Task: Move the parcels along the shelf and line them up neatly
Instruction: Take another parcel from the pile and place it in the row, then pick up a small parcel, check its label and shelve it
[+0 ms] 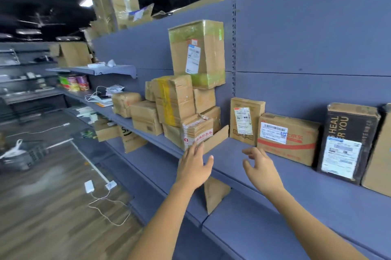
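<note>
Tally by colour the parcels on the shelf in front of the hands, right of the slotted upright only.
Brown cardboard: 3 (upright labelled box, red-striped box, box cut off at the right edge)
Black: 1 (black box)
Total: 4

Dim room under ceiling strip lights (86, 2) — left side motion-blurred, edges bowed by the wide lens.

Blue-grey shelf board (232, 154), bearing from left a crowded stack of brown parcels (179, 107), a leaning cardboard flat (215, 139), an upright labelled box (245, 120), a low red-striped box (287, 137) touching it, then a black parcel (347, 143) on end.
</note>
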`<state>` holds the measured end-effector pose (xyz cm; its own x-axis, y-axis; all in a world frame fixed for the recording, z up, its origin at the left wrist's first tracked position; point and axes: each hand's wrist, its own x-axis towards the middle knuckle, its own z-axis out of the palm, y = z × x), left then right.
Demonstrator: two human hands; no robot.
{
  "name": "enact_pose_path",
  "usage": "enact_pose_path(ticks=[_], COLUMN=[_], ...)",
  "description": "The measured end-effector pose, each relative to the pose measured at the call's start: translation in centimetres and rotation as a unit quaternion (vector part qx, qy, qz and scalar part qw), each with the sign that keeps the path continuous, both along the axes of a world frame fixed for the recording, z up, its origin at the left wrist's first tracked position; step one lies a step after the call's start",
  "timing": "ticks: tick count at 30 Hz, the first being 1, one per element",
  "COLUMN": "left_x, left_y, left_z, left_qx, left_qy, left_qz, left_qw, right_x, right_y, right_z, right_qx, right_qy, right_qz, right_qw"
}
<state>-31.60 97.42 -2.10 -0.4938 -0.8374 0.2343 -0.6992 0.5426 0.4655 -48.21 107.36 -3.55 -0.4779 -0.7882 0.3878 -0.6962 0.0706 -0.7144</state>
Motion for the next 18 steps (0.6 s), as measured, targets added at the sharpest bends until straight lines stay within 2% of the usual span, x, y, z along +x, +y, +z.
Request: enact_pose_path(ticks=[10,18], left_x=[22.8,32.5], left_y=[-11.1,-16.2], left_z=[0.7,-1.0], left_qx=[-0.013,0.041], left_qy=[0.0,0.015], left_qz=[0.151,0.192], left_qw=[0.988,0.98], right_x=[18.6,28.7], right_y=[-15.4,-22.3], right_z=[0.1,-1.9], right_qx=[-0.006,0.02], right_qy=[0.003,-0.017], right_qz=[0.138,0.212], right_qw=[0.99,0.977])
